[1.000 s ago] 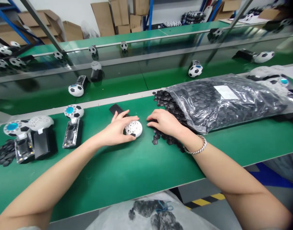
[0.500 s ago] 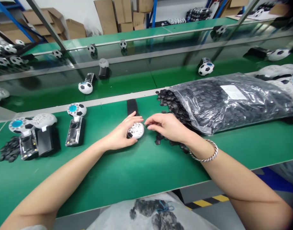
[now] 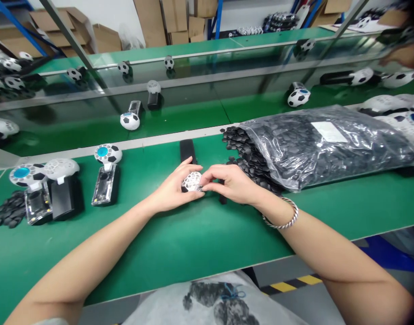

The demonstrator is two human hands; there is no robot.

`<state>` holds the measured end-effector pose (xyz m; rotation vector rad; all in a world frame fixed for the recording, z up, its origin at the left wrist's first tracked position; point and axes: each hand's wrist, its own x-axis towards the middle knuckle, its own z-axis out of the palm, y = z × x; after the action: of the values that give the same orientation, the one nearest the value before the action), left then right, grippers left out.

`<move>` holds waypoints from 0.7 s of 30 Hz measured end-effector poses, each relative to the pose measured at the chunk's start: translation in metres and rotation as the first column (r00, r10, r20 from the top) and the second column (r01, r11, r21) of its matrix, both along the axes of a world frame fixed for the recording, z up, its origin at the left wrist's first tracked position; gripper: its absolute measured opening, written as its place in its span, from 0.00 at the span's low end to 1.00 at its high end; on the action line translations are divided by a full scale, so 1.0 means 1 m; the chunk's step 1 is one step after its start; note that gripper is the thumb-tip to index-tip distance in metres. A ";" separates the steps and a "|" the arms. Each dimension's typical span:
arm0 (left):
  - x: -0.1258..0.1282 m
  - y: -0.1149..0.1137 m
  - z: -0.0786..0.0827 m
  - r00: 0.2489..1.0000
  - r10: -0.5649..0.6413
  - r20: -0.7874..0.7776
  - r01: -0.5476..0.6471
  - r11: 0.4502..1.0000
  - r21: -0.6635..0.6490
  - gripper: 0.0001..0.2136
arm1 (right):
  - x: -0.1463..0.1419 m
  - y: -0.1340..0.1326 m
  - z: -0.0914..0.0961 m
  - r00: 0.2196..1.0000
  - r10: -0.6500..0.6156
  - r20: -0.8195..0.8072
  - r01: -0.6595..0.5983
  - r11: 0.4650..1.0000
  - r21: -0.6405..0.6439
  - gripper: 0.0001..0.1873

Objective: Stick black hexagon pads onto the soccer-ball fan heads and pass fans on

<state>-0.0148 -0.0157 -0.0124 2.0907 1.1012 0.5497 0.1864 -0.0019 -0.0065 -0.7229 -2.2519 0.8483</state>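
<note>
My left hand (image 3: 176, 187) grips a white football-patterned shell (image 3: 192, 181) with open cut-outs and some black patches, low over the green bench. Its black handle (image 3: 187, 150) stretches away behind the fingers. Thumb and forefinger of my right hand (image 3: 223, 183) are pinched on a small black patch (image 3: 199, 188) at the shell's right side; the fingertips partly cover it. Just right of this hand, loose black patches (image 3: 247, 155) spill from a large clear plastic bag (image 3: 328, 149).
On the left stand football-headed units (image 3: 105, 178) with clear or black handles, beside a small heap of black patches (image 3: 11, 210). Behind a pale rail, a green conveyor (image 3: 193, 108) carries more units. Part of another person's hand (image 3: 405, 61) shows at the far right.
My right hand has moved left, bringing the black patch against the shell. Units on the conveyor have shifted right. Another person's hand has appeared at the far right.
</note>
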 end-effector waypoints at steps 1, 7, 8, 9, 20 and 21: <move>0.000 0.000 0.000 1.000 0.002 0.000 -0.002 1.000 -0.001 0.27 | 0.000 0.000 0.000 1.000 0.005 -0.004 -0.005 1.000 -0.030 0.03; 0.000 0.000 0.000 1.000 0.007 0.009 -0.007 1.000 -0.009 0.27 | -0.004 0.000 -0.005 0.999 -0.001 -0.038 -0.005 0.989 -0.150 0.02; 0.001 0.000 0.000 1.000 0.005 0.013 -0.005 1.000 -0.011 0.26 | -0.006 0.000 -0.007 0.998 -0.019 -0.059 0.010 0.988 -0.154 0.02; 0.001 0.000 0.000 1.000 0.004 0.017 -0.003 1.000 -0.013 0.25 | -0.006 0.000 -0.008 0.996 -0.039 -0.080 0.026 0.988 -0.155 0.02; 0.002 -0.002 -0.001 0.999 0.014 0.044 -0.013 1.000 -0.007 0.23 | -0.008 0.000 -0.011 0.997 -0.017 -0.074 0.009 0.995 -0.101 0.03; 0.002 -0.002 -0.001 0.999 0.017 0.047 -0.017 1.000 -0.005 0.23 | -0.009 -0.001 -0.011 0.997 -0.018 -0.075 0.011 0.996 -0.090 0.03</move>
<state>-0.0129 -0.0175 -0.0137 2.0558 1.0933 0.6004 0.1778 -0.0025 -0.0171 -0.7349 -2.1506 0.9584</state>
